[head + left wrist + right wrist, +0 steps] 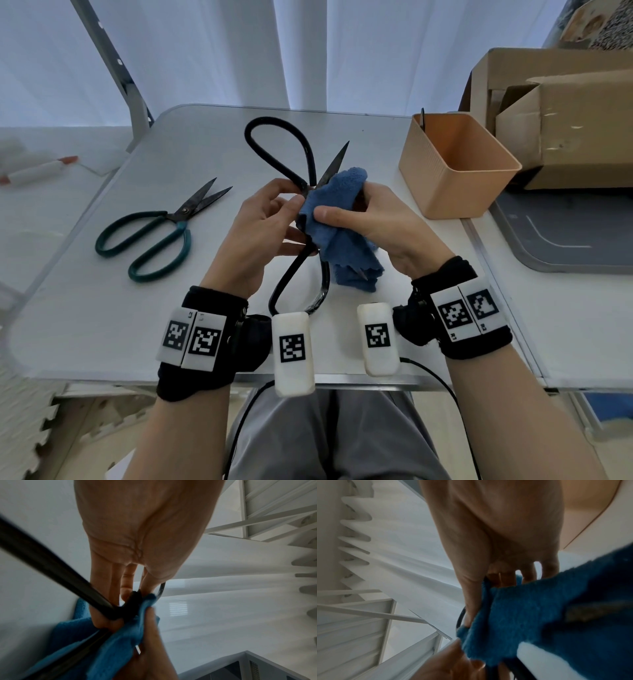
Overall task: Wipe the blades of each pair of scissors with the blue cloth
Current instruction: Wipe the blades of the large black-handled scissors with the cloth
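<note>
Large black scissors (291, 161) with big loop handles are held open above the white table (102, 308). My left hand (263, 222) grips them at the pivot, fingers curled round the black metal (120, 612). My right hand (363, 219) holds the blue cloth (339, 212) wrapped round one blade, thumb pressed on the cloth (530, 615). The other blade (334, 164) points up and away, bare. A tip of the wrapped blade pokes out of the cloth's lower edge. Green-handled scissors (154, 233) lie open on the table to the left.
An orange plastic bin (459, 164) stands at the table's right back, a dark thin thing leaning in its far corner. Cardboard boxes (555, 102) sit beyond it. A grey tray (565, 233) lies on the right. White curtains hang behind.
</note>
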The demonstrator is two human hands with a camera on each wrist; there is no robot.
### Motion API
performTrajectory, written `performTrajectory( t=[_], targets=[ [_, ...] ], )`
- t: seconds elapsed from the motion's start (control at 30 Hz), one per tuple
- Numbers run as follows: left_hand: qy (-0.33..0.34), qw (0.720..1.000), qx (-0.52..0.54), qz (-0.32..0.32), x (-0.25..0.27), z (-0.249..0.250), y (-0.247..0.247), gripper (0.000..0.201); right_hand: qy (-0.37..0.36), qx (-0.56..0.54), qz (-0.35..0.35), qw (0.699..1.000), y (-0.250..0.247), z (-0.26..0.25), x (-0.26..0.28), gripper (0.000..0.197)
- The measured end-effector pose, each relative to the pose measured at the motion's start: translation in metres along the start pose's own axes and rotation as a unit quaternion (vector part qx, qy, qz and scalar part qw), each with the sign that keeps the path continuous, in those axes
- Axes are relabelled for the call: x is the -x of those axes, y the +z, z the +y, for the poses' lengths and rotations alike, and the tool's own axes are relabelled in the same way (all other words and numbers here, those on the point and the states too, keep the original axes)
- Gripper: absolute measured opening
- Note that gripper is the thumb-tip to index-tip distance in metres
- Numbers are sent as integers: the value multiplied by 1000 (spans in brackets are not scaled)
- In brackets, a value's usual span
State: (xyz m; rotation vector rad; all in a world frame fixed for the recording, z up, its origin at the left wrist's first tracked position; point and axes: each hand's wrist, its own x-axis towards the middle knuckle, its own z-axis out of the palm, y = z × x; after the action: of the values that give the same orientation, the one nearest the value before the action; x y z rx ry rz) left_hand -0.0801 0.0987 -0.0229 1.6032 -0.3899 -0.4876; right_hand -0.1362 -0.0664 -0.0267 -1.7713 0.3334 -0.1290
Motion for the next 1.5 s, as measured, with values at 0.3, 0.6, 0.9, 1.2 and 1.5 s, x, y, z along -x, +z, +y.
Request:
performTrajectory(
  t=[0.3,0.6,0.9,1.2,1.5],
  targets=[
    [4,999,24,26,2,-3,-4,16,-7,15,27,1000,-5,2,0,23],
    [7,996,64,65,2,6,-12,17,-6,-18,69,997,-28,11,-6,33],
    [6,996,61,60,3,7,-9,21,-92,-17,122,988,-17,7,-5,23],
    [-1,997,62,46,-1,3,-4,22,-69,-82,-4,994,-1,-6,4,19],
    [13,999,26,28,-2,2,0,22,-35,-71,-10,997,5,-1,-1,29]
  ],
)
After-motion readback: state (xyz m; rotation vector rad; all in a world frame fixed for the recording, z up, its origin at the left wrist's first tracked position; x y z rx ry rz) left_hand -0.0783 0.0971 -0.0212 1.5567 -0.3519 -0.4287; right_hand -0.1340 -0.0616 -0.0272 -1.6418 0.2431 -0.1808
